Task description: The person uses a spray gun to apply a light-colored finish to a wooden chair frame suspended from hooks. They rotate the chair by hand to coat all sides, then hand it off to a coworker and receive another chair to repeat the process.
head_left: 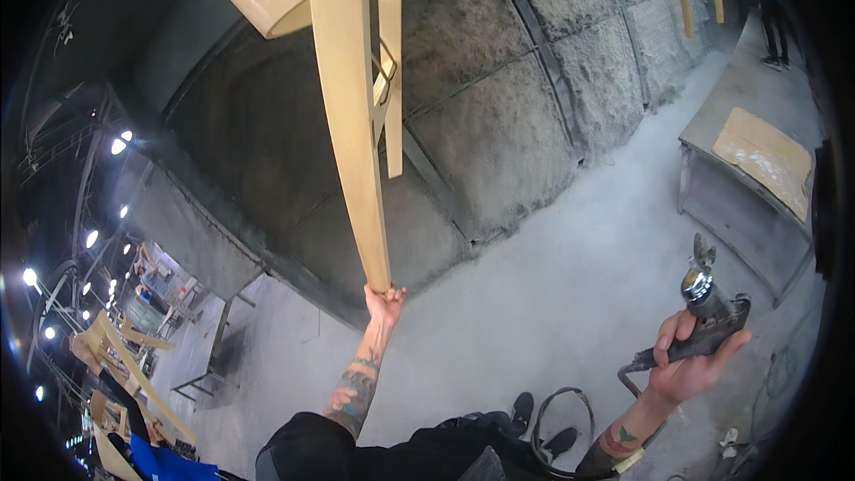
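With my left hand (385, 305) closed around the lower end of one long leg, I hold up a pale wooden chair frame (343, 116). It rises in front of me past the top edge, its curved part at the upper left. My right hand (695, 365) grips a hand tool (712, 316) out to the right, apart from the chair. The tool has a shiny chrome cylinder, a dark block-like body and a small lever-like piece on top. A dark hose or cord runs from it; its exact kind I cannot tell.
Dusty dark panels (481, 116) form the wall ahead. At right stands a grey table (712, 125) bearing a pale board (761, 156). A hose (537, 432) loops by my feet. Another person's blue sleeve (165, 459) and wooden chair frames (134, 365) are at lower left; a person (773, 18) stands far right.
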Demonstrator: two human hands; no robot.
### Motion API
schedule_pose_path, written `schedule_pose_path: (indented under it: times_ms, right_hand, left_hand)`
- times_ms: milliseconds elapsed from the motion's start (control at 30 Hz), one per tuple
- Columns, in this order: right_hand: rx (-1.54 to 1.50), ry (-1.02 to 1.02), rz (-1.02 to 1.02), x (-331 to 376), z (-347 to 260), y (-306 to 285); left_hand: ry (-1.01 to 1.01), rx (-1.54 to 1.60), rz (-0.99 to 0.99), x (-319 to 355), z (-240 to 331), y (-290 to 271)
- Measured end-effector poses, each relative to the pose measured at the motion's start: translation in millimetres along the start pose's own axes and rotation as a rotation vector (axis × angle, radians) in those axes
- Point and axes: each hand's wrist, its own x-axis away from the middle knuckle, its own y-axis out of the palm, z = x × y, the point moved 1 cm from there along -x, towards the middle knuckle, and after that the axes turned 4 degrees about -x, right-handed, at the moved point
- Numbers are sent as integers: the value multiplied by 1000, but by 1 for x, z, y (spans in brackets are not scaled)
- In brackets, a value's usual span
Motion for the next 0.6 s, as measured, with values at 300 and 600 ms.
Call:
schedule_pose_path:
  times_ms: [300,600]
  right_hand:
    - [-49,131,-47,2,18,-7]
    - [173,496,-96,47,71,-37]
  left_hand:
    - [42,-179,78,-11,14,20]
    - [-102,-117,-13,-14,15,22]
